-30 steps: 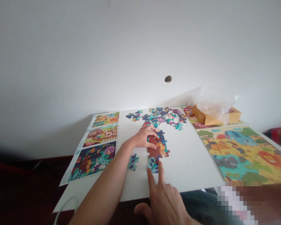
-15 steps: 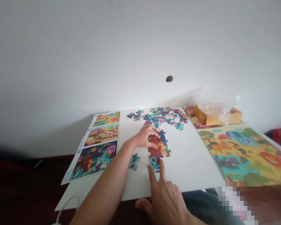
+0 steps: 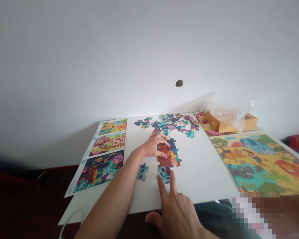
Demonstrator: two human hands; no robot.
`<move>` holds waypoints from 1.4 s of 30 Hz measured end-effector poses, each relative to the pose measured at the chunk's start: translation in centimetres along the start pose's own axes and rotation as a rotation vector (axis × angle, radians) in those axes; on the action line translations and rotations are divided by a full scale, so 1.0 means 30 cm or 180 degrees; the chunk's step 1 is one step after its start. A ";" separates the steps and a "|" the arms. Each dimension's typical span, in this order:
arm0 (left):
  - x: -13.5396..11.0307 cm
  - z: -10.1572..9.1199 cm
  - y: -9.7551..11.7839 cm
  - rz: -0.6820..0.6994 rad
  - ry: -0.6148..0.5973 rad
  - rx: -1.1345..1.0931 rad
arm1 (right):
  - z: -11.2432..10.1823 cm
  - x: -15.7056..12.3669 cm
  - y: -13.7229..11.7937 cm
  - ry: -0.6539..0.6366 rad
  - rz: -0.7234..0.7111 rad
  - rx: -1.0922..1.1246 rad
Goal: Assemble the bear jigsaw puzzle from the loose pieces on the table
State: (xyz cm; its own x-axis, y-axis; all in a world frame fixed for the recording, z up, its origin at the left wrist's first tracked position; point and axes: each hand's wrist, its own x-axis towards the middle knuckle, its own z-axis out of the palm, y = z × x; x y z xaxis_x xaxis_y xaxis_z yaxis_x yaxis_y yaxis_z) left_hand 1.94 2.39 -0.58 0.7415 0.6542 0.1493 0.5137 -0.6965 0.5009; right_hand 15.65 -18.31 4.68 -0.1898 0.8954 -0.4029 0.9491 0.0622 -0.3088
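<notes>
A partly joined block of puzzle pieces (image 3: 171, 156) lies on the white table (image 3: 201, 172). My left hand (image 3: 154, 146) rests flat on its upper left part, fingers stretched over the pieces. My right hand (image 3: 175, 207) reaches from the near edge, two fingers extended and pressing a blue-green piece (image 3: 163, 173) at the block's lower end. A loose piece (image 3: 142, 172) lies just left of it. A heap of loose pieces (image 3: 169, 123) sits behind the block.
A picture sheet (image 3: 103, 156) with three scenes lies at the left. A finished animal puzzle (image 3: 261, 162) fills the right side. Behind it stand an orange box (image 3: 224, 124) and a clear plastic bag (image 3: 230, 111). The wall is close behind.
Almost nothing has moved. My right fingers have stayed pressed on the lower piece and my left hand has kept its place on the block.
</notes>
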 end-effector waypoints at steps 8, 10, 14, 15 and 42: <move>-0.001 0.000 0.007 0.0036 0.0016 -0.0007 | -0.027 0.008 0.016 -0.0030 -0.0150 0.0055; -0.001 0.000 0.010 0.0036 0.0013 -0.0014 | -0.031 0.011 0.018 -0.0052 -0.0137 0.0111; -0.002 -0.001 0.008 0.0026 0.0014 -0.0016 | -0.023 0.014 0.019 -0.0042 -0.0121 0.0117; -0.002 -0.001 0.007 0.0037 0.0017 -0.0015 | -0.020 0.013 0.019 -0.0023 -0.0124 0.0114; 0.014 0.004 -0.033 -0.0189 0.1046 -0.0906 | -0.059 0.139 0.136 0.1187 -0.0563 -0.0226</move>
State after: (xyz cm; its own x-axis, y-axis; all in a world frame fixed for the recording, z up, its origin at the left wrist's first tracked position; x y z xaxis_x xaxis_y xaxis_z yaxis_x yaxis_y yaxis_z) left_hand 1.80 3.34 -1.12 0.5138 0.7818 0.3534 0.3779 -0.5760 0.7249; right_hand 19.17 -13.56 3.26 -0.2599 0.9656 -0.0052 0.9274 0.2481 -0.2799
